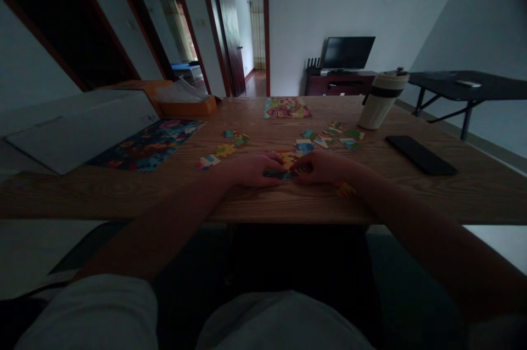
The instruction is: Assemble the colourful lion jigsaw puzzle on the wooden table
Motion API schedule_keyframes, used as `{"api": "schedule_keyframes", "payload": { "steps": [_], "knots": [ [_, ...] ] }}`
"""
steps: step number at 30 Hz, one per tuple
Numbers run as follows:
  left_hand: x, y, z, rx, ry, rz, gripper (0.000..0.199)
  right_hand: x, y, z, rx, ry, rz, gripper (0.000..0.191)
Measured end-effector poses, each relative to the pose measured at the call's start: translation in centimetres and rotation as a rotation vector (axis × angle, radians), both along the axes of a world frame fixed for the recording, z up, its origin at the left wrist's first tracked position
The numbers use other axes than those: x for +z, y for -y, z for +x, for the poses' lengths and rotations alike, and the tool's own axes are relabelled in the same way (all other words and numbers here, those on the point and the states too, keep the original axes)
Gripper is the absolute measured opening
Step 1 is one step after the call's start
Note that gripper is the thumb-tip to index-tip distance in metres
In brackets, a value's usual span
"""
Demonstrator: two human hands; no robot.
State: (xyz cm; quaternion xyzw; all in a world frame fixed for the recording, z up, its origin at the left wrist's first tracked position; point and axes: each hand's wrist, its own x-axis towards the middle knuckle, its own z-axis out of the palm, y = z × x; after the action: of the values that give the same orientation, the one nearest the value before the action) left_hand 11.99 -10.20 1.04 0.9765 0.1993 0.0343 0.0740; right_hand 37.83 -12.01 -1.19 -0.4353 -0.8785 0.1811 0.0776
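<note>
Between my hands, close to the table's near edge, lies a small group of jigsaw puzzle pieces (291, 160), yellow on the far side and dark teal on the near side. My left hand (256, 170) grips their left side, with thumb and forefinger on either side of a dark piece. From the right, my right hand (323, 167) has its fingers pinched on a piece at the group's right edge. The fingers partly cover the pieces, so I cannot tell how they join. Under my right wrist, an orange-yellow piece (346, 189) shows on the wood.
Loose pieces lie left (225, 150) and right (323, 141) on the wooden table (247, 207). Behind is a colourful picture card (287, 107). A tumbler (381, 101) and black phone (420, 154) stand right; a dark patterned sheet (152, 144), white box (82, 127) and orange box (185, 106) left.
</note>
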Motion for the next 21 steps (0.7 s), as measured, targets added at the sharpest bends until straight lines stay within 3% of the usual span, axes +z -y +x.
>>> {"api": "schedule_keyframes", "payload": {
  "steps": [7, 16, 19, 21],
  "knots": [
    [0.1, -0.2, 0.2, -0.057, -0.004, 0.004, 0.027, 0.1, 0.2, -0.5, -0.007, 0.001, 0.068, 0.034],
    [-0.7, -0.7, 0.0, 0.050, -0.054, -0.002, 0.032, -0.8, -0.4, -0.6, -0.090, 0.010, 0.109, 0.034],
    [-0.6, -1.6, -0.9, 0.075, -0.029, -0.059, 0.034, -0.8, -1.2, 0.7, -0.138, -0.077, 0.120, 0.040],
    [-0.5, -2.6, -2.0, 0.137, -0.012, -0.081, 0.036, -0.7, -2.1, 2.4, -0.258, -0.169, 0.163, 0.043]
  ]
}}
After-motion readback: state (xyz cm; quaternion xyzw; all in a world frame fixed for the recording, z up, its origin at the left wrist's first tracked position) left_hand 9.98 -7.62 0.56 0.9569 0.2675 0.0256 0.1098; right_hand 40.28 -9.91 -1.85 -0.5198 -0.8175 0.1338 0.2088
